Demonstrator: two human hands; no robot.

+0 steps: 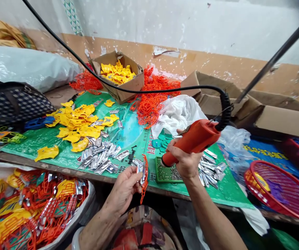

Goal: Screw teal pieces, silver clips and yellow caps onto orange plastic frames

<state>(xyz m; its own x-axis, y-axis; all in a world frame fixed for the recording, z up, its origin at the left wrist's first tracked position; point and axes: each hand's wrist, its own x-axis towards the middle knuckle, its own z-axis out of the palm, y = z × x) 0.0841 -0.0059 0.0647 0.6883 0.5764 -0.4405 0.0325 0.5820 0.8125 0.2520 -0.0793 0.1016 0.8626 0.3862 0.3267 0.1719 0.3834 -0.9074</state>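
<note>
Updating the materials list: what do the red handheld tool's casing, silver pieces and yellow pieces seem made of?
Red tool casing: likely molded plastic, satin; smooth, even color.
Silver pieces: metal or metal-coated plastic, shiny; bright, mirror-like highlights.
Yellow pieces: probably plastic, semi-gloss; uniform color, soft sheen.

No legible text: red characters (149,149) on green sheet (230,189) past my left hand (128,182); yellow lettering (266,152) on blue sheet (276,163), well rightward.
</note>
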